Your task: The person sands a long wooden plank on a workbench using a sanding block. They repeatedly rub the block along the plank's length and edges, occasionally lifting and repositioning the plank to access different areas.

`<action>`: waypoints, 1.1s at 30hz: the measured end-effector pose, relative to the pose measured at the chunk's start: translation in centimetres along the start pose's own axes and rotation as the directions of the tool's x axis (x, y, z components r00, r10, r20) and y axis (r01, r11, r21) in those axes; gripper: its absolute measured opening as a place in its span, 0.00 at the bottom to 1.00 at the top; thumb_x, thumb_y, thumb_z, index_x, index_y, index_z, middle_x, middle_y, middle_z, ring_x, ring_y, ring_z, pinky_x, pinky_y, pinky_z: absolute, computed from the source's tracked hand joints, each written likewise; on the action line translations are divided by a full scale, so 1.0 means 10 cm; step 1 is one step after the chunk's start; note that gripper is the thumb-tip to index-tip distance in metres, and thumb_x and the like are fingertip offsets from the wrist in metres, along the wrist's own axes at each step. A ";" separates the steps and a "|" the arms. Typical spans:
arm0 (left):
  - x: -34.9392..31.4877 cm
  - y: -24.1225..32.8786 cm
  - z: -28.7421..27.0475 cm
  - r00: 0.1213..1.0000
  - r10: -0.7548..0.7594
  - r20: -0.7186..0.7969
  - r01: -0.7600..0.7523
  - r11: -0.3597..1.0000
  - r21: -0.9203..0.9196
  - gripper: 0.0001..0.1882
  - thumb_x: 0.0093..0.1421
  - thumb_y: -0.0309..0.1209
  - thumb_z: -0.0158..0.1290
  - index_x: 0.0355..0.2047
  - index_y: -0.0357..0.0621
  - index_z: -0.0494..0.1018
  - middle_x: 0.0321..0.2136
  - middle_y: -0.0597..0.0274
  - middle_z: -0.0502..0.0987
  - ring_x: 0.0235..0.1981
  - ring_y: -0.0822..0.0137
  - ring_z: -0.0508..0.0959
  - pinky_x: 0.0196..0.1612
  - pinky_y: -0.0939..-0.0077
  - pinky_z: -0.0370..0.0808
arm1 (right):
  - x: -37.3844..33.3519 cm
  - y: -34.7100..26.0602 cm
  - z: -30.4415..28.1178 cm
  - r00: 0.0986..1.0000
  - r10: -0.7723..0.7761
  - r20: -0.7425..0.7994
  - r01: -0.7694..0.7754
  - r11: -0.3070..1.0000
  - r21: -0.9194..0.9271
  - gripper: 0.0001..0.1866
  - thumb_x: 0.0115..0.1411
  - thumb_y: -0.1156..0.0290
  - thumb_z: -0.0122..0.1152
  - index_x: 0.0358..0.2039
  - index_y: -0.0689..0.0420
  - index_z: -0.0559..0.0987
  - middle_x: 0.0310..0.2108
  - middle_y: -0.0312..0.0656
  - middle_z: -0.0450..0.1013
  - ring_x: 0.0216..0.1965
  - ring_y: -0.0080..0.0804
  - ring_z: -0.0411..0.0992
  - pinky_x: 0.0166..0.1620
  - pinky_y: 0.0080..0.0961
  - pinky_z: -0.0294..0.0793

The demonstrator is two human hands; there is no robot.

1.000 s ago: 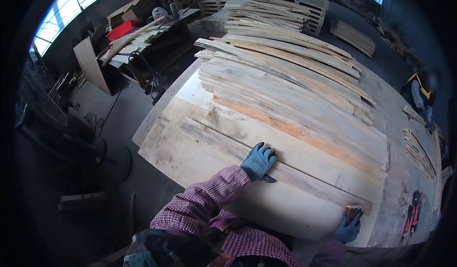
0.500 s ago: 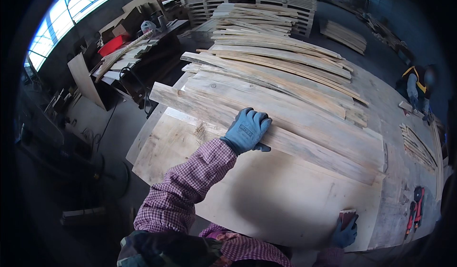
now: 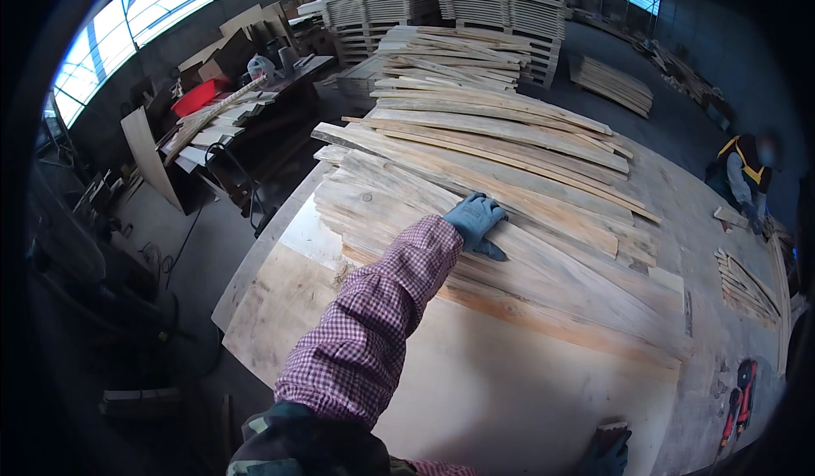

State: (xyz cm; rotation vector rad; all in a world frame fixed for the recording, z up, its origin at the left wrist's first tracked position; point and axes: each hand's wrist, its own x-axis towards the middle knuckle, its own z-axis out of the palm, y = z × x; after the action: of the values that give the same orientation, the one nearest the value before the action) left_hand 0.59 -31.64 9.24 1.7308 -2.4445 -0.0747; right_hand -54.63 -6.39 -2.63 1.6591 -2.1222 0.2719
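In a blue glove, my left hand (image 3: 475, 223) reaches to the far side of the wide boards. Its fingers curl over the far edge of a long wooden board (image 3: 564, 266), thumb on the near side. That board lies slantwise on several flat boards (image 3: 373, 209) placed side by side, its right end angled toward me. Down at the lower right edge, my gloved right hand (image 3: 613, 457) is closed around a small reddish-brown block (image 3: 611, 430). The hand is partly cut off by the frame. Pale plywood (image 3: 501, 374) lies under and before the boards.
Narrow wooden strips (image 3: 509, 120) are heaped beyond the boards. Red-handled tools (image 3: 740, 400) lie at the right table edge. Farther right, another person (image 3: 743, 170) bends over wood pieces. Stacked pallets (image 3: 501, 18) stand behind; a cluttered bench (image 3: 246, 124) with a red basin (image 3: 197, 97) is left.
My left hand has moved away from me with the board, which has shifted from the near edge onto the other boards. My right hand sits lower in view, still on the block.
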 end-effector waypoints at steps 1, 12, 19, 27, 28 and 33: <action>0.04 -0.03 0.07 1.000 -0.024 -0.004 0.024 0.999 -0.027 0.47 0.47 0.64 0.65 0.57 0.45 0.69 0.56 0.49 0.70 0.61 0.46 0.67 0.68 0.55 0.60 | 0.01 -0.01 -0.02 1.000 0.007 -0.017 -0.007 1.000 0.007 0.41 0.57 0.30 0.56 0.64 0.43 0.73 0.43 0.46 0.80 0.40 0.50 0.78 0.41 0.48 0.76; 0.14 -0.18 0.05 0.978 -0.185 0.102 0.195 0.976 -0.102 0.45 0.50 0.64 0.63 0.59 0.46 0.67 0.56 0.44 0.69 0.60 0.43 0.67 0.64 0.55 0.64 | 0.04 0.10 0.00 0.967 -0.003 0.255 -0.001 1.000 0.013 0.43 0.60 0.40 0.57 0.72 0.43 0.60 0.55 0.56 0.73 0.50 0.58 0.74 0.50 0.53 0.73; 0.16 -0.21 0.08 0.975 -0.209 0.080 0.218 0.968 -0.126 0.44 0.53 0.64 0.60 0.59 0.47 0.67 0.56 0.45 0.71 0.59 0.44 0.69 0.64 0.55 0.64 | 0.03 0.08 -0.02 0.982 -0.031 0.186 0.024 0.999 0.040 0.42 0.61 0.39 0.56 0.71 0.43 0.61 0.54 0.56 0.73 0.50 0.58 0.74 0.50 0.53 0.74; 0.14 -0.28 0.07 0.978 -0.186 0.090 0.192 0.980 -0.060 0.40 0.58 0.65 0.54 0.64 0.58 0.66 0.57 0.49 0.72 0.60 0.46 0.70 0.64 0.55 0.64 | 0.03 0.03 -0.04 0.983 -0.034 0.180 0.019 0.996 0.086 0.41 0.59 0.39 0.59 0.69 0.45 0.66 0.53 0.54 0.74 0.49 0.57 0.74 0.51 0.52 0.74; 0.21 -0.28 0.10 0.984 -0.162 0.076 0.166 0.985 -0.052 0.38 0.60 0.64 0.53 0.64 0.59 0.66 0.57 0.49 0.73 0.60 0.46 0.70 0.64 0.55 0.64 | 0.06 -0.02 -0.07 0.984 0.000 0.176 -0.014 0.997 0.077 0.41 0.58 0.38 0.61 0.68 0.43 0.67 0.54 0.53 0.74 0.50 0.56 0.73 0.51 0.52 0.73; 0.24 -0.40 0.26 0.990 -0.121 -0.076 0.106 0.979 -0.176 0.26 0.69 0.53 0.44 0.62 0.58 0.68 0.54 0.48 0.75 0.57 0.47 0.73 0.61 0.55 0.66 | -0.04 0.03 0.20 0.996 0.007 0.092 -0.012 0.999 0.051 0.41 0.60 0.44 0.60 0.69 0.49 0.65 0.55 0.53 0.70 0.50 0.54 0.71 0.51 0.50 0.69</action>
State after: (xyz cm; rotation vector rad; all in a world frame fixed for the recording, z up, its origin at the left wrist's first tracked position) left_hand 3.16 -35.34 6.41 1.7578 -2.2063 -0.2120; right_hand -55.28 -6.79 -4.56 1.7216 -2.2079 0.2601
